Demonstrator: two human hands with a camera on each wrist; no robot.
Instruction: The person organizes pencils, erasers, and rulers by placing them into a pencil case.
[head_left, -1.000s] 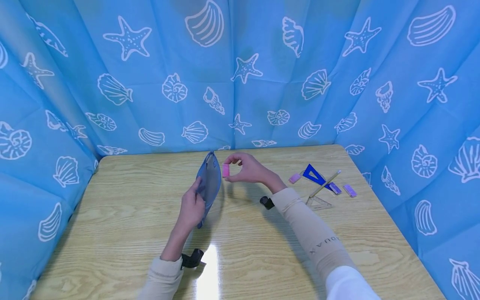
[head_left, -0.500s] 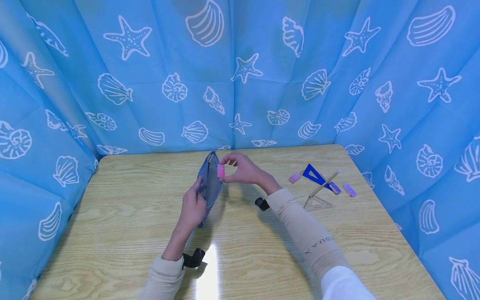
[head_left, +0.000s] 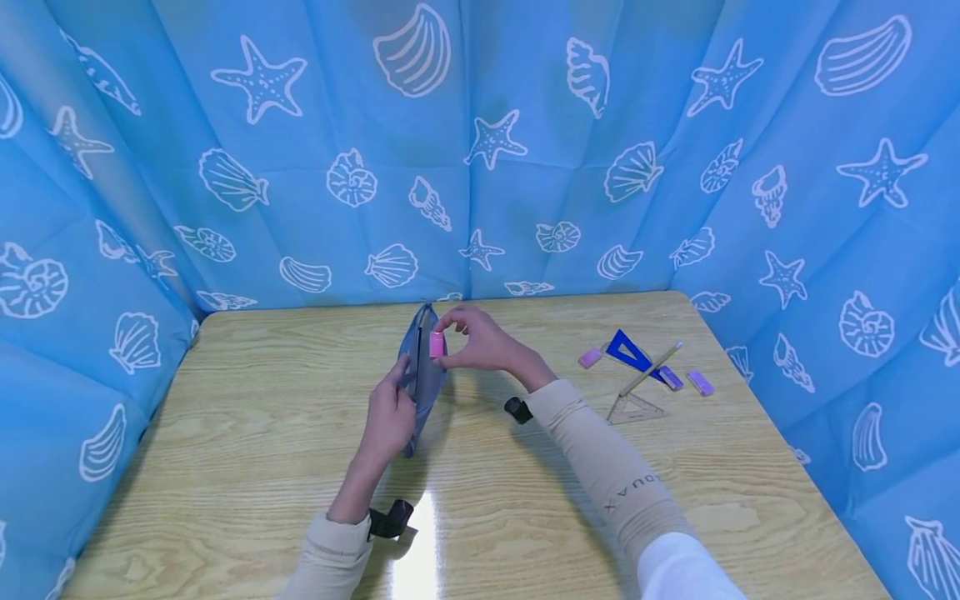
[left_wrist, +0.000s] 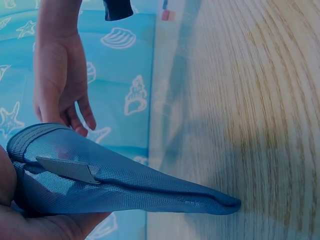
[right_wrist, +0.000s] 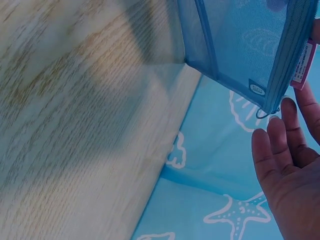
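Note:
My left hand [head_left: 390,412] grips a blue-grey mesh zip pouch [head_left: 429,392], which stands on edge with its zipped opening parted. At the mouth of the pouch, my right hand [head_left: 483,342] pinches a small pink eraser [head_left: 437,344] between thumb and finger. In the right wrist view the eraser [right_wrist: 303,65] is right beside the zip edge of the pouch [right_wrist: 245,45], and the other fingers are loosely extended. The left wrist view shows the pouch [left_wrist: 125,175] tapering down to the table, with the eraser hidden behind it.
On the right of the wooden table [head_left: 247,433] lie a pink eraser [head_left: 590,357], a blue set square [head_left: 640,360], a pencil [head_left: 651,369], a clear set square [head_left: 633,416], and two purplish erasers, one [head_left: 671,378] by the blue set square. A shell-patterned curtain [head_left: 420,108] surrounds the table.
My right hand has moved left with the pink eraser, from beside the pouch to its opening. The left hand still holds the pouch, nearly in place, and its mouth looks turned slightly.

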